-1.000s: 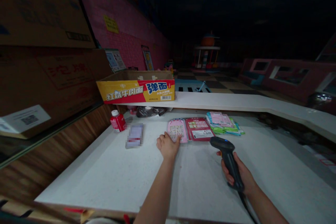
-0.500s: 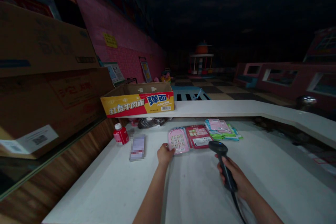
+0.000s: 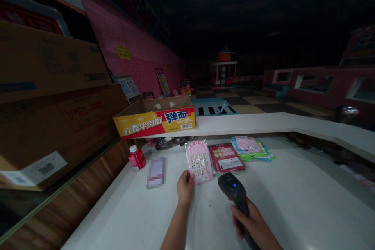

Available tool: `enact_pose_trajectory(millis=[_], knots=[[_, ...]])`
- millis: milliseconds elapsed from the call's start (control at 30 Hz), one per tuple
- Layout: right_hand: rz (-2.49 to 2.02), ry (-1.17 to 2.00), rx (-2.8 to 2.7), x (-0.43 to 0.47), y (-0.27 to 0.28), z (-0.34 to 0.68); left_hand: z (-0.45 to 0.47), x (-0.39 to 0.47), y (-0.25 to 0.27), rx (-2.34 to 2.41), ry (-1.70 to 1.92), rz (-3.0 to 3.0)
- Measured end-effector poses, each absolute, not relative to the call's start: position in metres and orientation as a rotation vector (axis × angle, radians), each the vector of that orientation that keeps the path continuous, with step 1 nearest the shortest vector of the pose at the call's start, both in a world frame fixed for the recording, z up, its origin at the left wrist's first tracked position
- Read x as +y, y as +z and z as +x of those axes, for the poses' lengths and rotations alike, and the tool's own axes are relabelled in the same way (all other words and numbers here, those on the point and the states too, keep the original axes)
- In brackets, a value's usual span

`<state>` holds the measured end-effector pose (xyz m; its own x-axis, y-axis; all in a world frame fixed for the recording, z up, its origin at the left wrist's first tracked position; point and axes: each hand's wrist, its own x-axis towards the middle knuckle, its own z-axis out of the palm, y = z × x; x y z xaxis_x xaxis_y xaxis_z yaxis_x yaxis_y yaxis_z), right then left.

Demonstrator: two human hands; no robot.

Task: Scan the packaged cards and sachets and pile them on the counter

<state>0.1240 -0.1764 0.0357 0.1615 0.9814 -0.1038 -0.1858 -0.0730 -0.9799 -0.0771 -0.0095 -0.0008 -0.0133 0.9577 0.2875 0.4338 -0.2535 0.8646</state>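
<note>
Left hand (image 3: pixel 185 189) is pinching pink packet (image 3: pixel 200 162) by lower left edge, fingers closing on it. Packet is showing near middle of counter (image 3: pixel 140 218), just left of red packet (image 3: pixel 227 158); cannot tell if fully resting. Right hand (image 3: pixel 252 218) is holding black scanner (image 3: pixel 233 187), fingers wrapping handle, blue light glowing. Packet pile (image 3: pixel 258 150) is lying right of red packet. Red bottle (image 3: pixel 136 158) is standing far left, blurred pale pack (image 3: pixel 156 172) lying beside it. Open carton (image 3: pixel 156 122) is sitting on ledge (image 3: pixel 249 123) behind.
</note>
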Motion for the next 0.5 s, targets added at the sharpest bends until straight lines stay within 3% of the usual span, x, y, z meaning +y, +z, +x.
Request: enact_pose_trajectory(millis=[500], knots=[[-1.415,1.307,-1.018,-0.188,0.040,0.115,-0.071,-0.013,0.000,1.135,1.473,1.341]])
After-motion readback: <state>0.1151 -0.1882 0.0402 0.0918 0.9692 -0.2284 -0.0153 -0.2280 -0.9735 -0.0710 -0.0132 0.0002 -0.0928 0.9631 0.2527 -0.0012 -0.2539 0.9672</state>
